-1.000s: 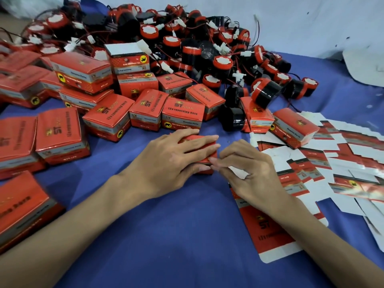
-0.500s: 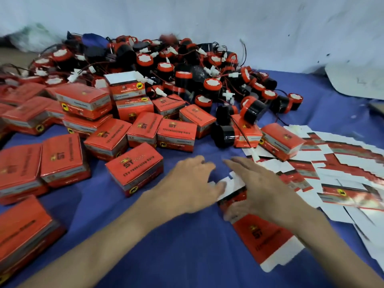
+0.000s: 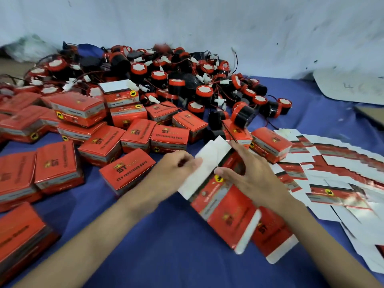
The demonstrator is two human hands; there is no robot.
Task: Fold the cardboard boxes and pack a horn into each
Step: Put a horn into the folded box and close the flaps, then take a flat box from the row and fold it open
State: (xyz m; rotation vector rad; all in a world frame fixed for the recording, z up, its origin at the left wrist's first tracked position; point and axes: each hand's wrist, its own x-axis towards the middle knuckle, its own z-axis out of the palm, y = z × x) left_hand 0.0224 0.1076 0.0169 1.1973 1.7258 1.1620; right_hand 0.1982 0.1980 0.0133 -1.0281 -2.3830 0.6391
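Note:
A flat red and white box blank (image 3: 220, 206) is lifted off the blue cloth between my hands. My left hand (image 3: 174, 171) pinches its white flap at the upper left. My right hand (image 3: 249, 175) grips the blank's right side, thumb on the printed red face. Another flat blank (image 3: 272, 240) lies beneath it on the cloth. A closed red box (image 3: 126, 171) stands just left of my left hand. A heap of black and red horns (image 3: 182, 80) with wires fills the back of the table.
Several closed red boxes (image 3: 56, 165) crowd the left side and the middle. A spread of flat blanks (image 3: 336, 175) covers the right. The blue cloth (image 3: 158, 246) shows near me. A white wall (image 3: 207, 28) backs the horn heap.
The closed box left my hands and now stands to the left. Both hands took a flat blank from the pile and raised it off the cloth.

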